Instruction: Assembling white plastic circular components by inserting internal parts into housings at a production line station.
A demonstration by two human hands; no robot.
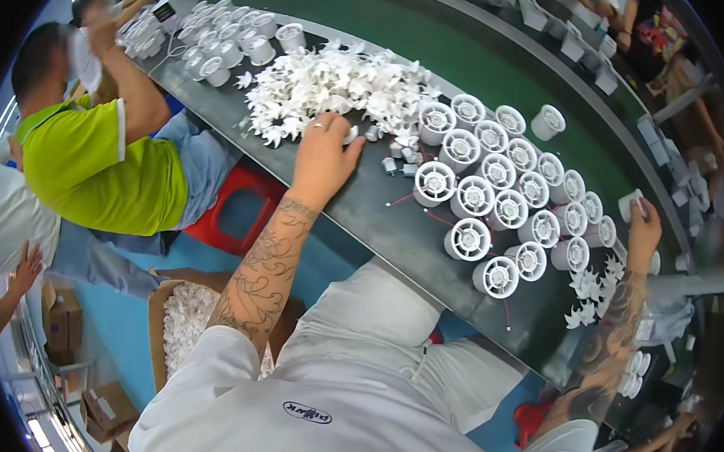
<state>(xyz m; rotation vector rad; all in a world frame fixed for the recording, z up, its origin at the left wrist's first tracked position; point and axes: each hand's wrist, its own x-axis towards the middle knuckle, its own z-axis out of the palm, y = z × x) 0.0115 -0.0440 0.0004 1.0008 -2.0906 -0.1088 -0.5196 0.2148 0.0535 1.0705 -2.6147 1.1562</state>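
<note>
My left hand (pixel 326 160) reaches to the near edge of a heap of white fan blades (pixel 338 82), its fingers closed around a small white piece, probably a fan blade (pixel 351 134). Far to the right, my right hand (pixel 646 229) grips a white round fan housing (pixel 630 204) between thumb and fingers, over the belt's edge. Between my hands, several white fan housings (pixel 498 170) stand in rows with their spoked sides up, some with thin red wires trailing. Small silver motors (pixel 400 155) lie beside the blade heap.
A green conveyor belt (pixel 442 43) runs behind the grey worktop (pixel 379 219). One housing (pixel 548 121) sits on the belt. More blades (pixel 595 291) lie near my right forearm. A co-worker in a green shirt (pixel 106 166) sits at left, by a red stool (pixel 242 205) and a box of white parts (pixel 186 319).
</note>
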